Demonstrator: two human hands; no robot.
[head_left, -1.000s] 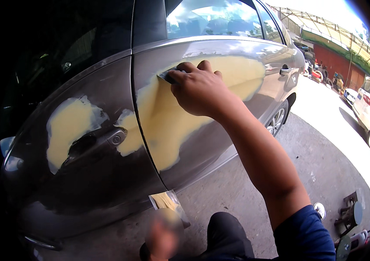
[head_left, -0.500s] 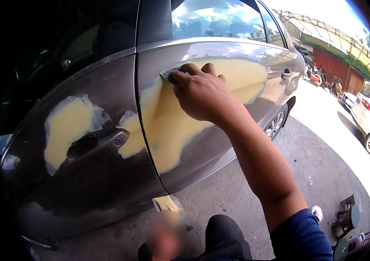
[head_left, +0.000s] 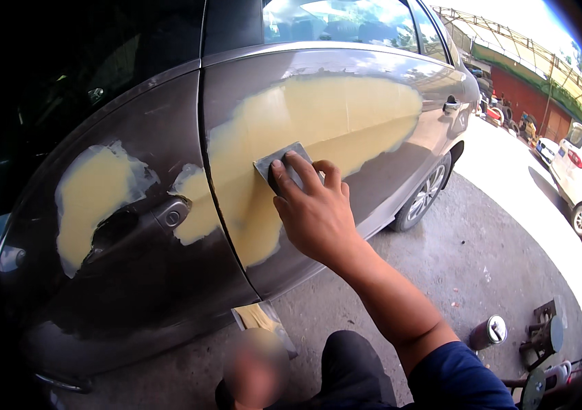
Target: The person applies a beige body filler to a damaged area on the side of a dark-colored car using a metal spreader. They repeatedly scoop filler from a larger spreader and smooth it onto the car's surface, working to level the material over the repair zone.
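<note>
With the fingers of the right hand [head_left: 322, 215] pinching that flat grey rectangular spreader [head_left: 302, 154] mid-frame, I'd hold its edge flush, pressure even across the pale-yellow filler patch [head_left: 359, 116]; can't tell the blurry left hand's [head_left: 257, 379] grip, bottom centre.

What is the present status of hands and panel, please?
Right hand holds grey spreader at yellow filler. Left hand blurred, by putty board; grip unclear. No obstruction visible at spreader.
</note>
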